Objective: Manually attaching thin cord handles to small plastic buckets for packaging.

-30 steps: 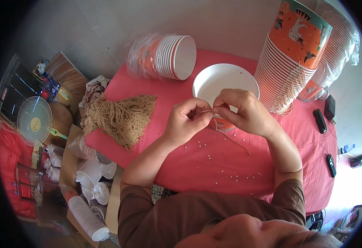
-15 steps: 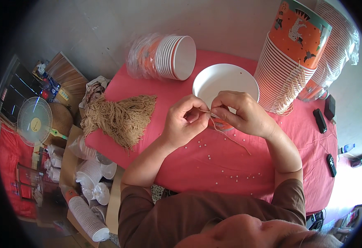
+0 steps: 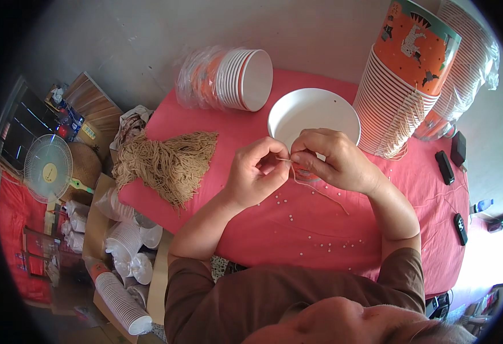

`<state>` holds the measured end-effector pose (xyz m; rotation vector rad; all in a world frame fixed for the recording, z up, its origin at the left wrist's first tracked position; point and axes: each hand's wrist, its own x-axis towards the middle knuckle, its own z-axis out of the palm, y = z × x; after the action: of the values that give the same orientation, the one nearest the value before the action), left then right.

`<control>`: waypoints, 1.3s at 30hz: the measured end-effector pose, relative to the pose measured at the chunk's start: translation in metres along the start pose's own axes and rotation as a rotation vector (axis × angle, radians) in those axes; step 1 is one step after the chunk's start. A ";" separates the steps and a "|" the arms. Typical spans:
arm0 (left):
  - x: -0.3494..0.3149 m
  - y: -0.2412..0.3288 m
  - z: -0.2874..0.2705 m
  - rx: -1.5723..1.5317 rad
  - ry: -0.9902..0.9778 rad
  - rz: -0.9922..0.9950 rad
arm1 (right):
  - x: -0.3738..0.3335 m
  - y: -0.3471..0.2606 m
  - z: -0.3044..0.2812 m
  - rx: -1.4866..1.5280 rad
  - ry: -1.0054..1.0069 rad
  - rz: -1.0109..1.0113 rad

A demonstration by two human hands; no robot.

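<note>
My left hand and my right hand meet over the near rim of a white-lined paper bucket. Both are closed, thumb against forefinger, pinching a thin tan cord between them. Its loose end hangs down past my right hand onto the pink cloth. The exact spot where the fingertips meet is too small to make out. Most of the bucket's outside is hidden behind my hands; a bit of orange shows below them. Small white round discs lie scattered on the cloth in front of my hands.
A heap of tan cords lies at the left. Behind it, a plastic-wrapped stack of buckets rests on its side. A tall orange bucket stack with cords hanging on it stands at right, near black devices. A carton of wrapped cups sits lower left.
My left hand has shifted slightly down, and my right fingertips have moved a little left and down. The cord stays pinched between both hands.
</note>
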<state>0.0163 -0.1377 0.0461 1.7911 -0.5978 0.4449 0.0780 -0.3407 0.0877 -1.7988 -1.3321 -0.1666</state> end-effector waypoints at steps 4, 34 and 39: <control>0.000 -0.006 0.004 -0.234 -0.002 -0.030 | -0.001 -0.001 0.001 0.083 -0.006 0.067; 0.003 -0.010 0.001 -0.523 0.077 -0.308 | 0.001 -0.003 0.024 -0.259 0.224 -0.202; 0.004 -0.010 -0.003 -0.732 0.024 -0.401 | 0.000 0.004 0.021 -0.186 0.237 -0.207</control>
<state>0.0254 -0.1334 0.0412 1.1517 -0.3075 -0.0396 0.0740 -0.3269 0.0725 -1.7261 -1.3633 -0.6158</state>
